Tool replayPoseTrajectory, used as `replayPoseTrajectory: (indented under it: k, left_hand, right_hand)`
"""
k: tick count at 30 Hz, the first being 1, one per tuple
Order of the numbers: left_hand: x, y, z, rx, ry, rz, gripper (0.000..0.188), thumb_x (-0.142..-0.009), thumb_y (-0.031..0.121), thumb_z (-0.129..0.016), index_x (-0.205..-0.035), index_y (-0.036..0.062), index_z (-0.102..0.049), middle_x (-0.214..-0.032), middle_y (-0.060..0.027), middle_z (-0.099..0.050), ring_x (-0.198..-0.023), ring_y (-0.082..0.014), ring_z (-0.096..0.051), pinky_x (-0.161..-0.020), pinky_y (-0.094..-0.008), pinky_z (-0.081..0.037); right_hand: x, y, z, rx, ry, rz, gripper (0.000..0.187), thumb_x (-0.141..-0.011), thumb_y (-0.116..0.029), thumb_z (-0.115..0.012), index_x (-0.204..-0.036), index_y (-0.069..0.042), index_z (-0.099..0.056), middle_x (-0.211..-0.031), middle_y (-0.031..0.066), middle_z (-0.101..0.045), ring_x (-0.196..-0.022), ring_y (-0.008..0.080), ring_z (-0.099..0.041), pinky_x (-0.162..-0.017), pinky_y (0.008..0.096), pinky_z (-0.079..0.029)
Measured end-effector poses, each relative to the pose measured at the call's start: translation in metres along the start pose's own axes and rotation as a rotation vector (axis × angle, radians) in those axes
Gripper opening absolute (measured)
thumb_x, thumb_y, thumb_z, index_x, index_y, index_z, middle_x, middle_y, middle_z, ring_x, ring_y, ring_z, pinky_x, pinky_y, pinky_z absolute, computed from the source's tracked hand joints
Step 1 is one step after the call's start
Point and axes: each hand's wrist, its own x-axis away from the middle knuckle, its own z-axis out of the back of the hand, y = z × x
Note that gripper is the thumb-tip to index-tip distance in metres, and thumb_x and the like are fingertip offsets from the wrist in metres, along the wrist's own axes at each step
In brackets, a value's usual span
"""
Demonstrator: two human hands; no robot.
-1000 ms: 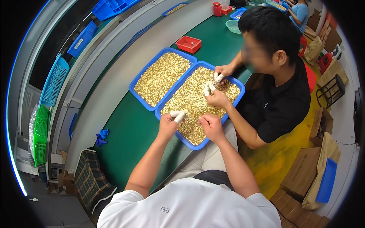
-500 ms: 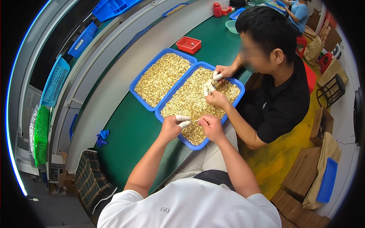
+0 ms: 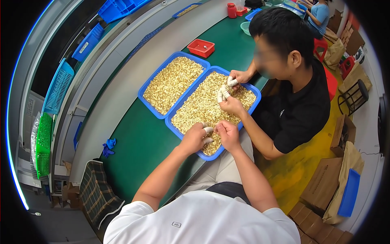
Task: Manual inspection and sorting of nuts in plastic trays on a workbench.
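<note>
**Two people picking through trays of small tan pieces**

Far left: a green basket (image 3: 44,151) stands on edge, with a light blue crate (image 3: 58,87) above it and darker blue crates (image 3: 122,7) along the top edge. Lower left, a checked cushion (image 3: 96,194) sits beside the green surface (image 3: 138,142); a small blue rag (image 3: 108,147) lies on the surface near its pale edge.

Centre: two blue trays lie side by side, touching, both full of small tan pieces. The far tray (image 3: 172,84) has no hands in it. The near tray (image 3: 213,109) holds all four hands.

Left hand (image 3: 195,137): at the near end of the near tray, fingers curled down into the pieces, white finger covers on the tips. Grip partly clenched; whether it has a piece pinched, cannot tell. Right hand (image 3: 228,134): just beside the left, almost touching it, fingers bent over the same patch of pieces. Grip also curled; contents hidden, cannot tell.

Beyond the trays, a small red box (image 3: 200,47) sits on the surface, with a red jar (image 3: 231,10) farther up.

Right: a co-worker in a black shirt (image 3: 300,110) leans over the far end of the near tray. The co-worker's hands (image 3: 230,103) wear white finger covers and work in the pieces there. Far right: cardboard boxes (image 3: 325,183) on the yellow floor and a black stool (image 3: 355,95).
</note>
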Motion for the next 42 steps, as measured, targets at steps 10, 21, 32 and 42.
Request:
replayPoseTrajectory:
  k: [10, 21, 32, 42]
  left_hand:
    - [0.004, -0.012, 0.004, 0.347, 0.065, 0.397, 0.012, -0.083, 0.011, -0.079, -0.093, 0.0056, -0.075, -0.082, -0.0055, -0.072, -0.069, -0.0175, -0.065, -0.065, -0.0311, -0.052]
    - [-0.003, -0.002, 0.015, 1.052, 0.223, 0.620, 0.012, -0.086, 0.001, -0.076, -0.097, -0.0012, -0.072, -0.087, -0.0066, -0.073, -0.078, -0.0118, -0.068, -0.072, -0.0257, -0.056]
    - [0.003, -0.007, 0.002, 1.108, 0.179, 0.607, 0.029, -0.100, 0.024, -0.064, -0.104, -0.0030, -0.071, -0.084, -0.0079, -0.072, -0.072, -0.0104, -0.064, -0.065, -0.0282, -0.052]
    - [0.009, -0.010, -0.011, 0.115, 0.127, 0.170, 0.013, -0.075, 0.013, -0.083, -0.085, 0.0084, -0.075, -0.079, -0.0048, -0.067, -0.075, -0.0251, -0.060, -0.068, -0.0375, -0.049]
  right_hand:
    - [0.000, 0.001, -0.001, 0.059, -0.015, 0.027, 0.028, -0.101, -0.014, -0.056, -0.079, 0.002, -0.061, -0.072, 0.0050, -0.063, -0.064, 0.0103, -0.058, -0.060, 0.0257, -0.047]
    - [-0.002, -0.007, 0.000, 0.122, -0.077, 0.066, 0.022, -0.095, -0.009, -0.059, -0.077, 0.002, -0.062, -0.070, 0.0112, -0.065, -0.064, 0.0218, -0.063, -0.061, 0.0330, -0.049]
    - [-0.001, -0.004, -0.004, 0.064, -0.025, 0.010, 0.021, -0.094, -0.009, -0.060, -0.077, 0.002, -0.062, -0.070, 0.0100, -0.064, -0.063, 0.0194, -0.062, -0.059, 0.0330, -0.048]
    - [0.001, 0.000, -0.001, 0.098, -0.018, 0.012, 0.022, -0.097, -0.011, -0.059, -0.079, 0.002, -0.063, -0.072, 0.0100, -0.065, -0.064, 0.0197, -0.061, -0.060, 0.0327, -0.048]
